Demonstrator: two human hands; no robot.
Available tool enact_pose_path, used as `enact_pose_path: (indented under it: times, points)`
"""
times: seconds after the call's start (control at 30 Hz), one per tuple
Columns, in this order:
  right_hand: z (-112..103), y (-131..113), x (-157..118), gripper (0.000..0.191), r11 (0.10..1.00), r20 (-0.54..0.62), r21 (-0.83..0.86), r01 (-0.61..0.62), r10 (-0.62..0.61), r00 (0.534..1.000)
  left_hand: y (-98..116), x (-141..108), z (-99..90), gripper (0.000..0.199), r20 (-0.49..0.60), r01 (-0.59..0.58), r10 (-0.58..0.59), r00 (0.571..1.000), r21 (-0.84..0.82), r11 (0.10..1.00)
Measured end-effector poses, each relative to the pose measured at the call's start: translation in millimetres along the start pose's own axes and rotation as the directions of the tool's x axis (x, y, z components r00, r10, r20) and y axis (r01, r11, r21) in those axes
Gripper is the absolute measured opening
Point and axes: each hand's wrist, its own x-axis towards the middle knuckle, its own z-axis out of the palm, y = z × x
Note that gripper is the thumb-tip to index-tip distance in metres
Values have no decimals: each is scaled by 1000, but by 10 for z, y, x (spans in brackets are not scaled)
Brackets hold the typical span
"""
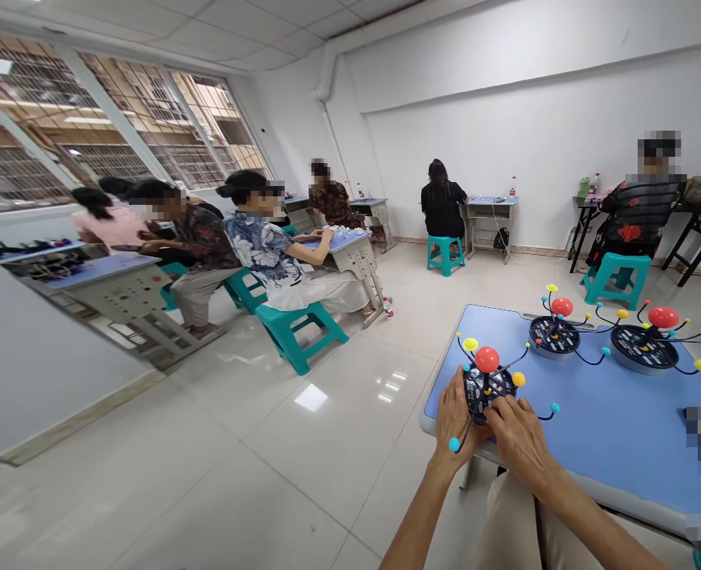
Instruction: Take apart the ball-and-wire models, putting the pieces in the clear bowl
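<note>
Blue desk point(588, 435) w/ 3 black-based planet models point(553, 336) on top, spaced apart, 1 nr front edge.

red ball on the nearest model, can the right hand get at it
Probably yes. The right hand is on the model's dark round base, just below the red ball, and nothing solid stands between them; only thin wire arms pass nearby.

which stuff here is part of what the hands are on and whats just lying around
In use:
left hand
right hand
black disc toy with red ball and wire arms, held by both hands

Lying about:
matching toy
second matching toy
blue table
plastic bottle on the floor
</note>
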Motion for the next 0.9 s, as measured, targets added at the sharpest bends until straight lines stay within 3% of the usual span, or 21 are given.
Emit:
enact_pose_path:
  times: [0.23, 0.67, 0.9]
  points:
    - [-17, -24, -22, 28, 999, -105, -17, -31, 30, 994, 14, 7, -4, 110, -16, -12, 11, 1000, -31, 999]
    - [37, -33, -108, 25, 989, -168, 69, -134, 144, 975, 10, -47, -169, 99, 152, -77, 75, 986, 6, 997]
    - [-10, -43, -72, 26, 984, -188, 72, -162, 173, 967, 22, -36, -180, 91, 100, -114, 113, 988, -4, 994]
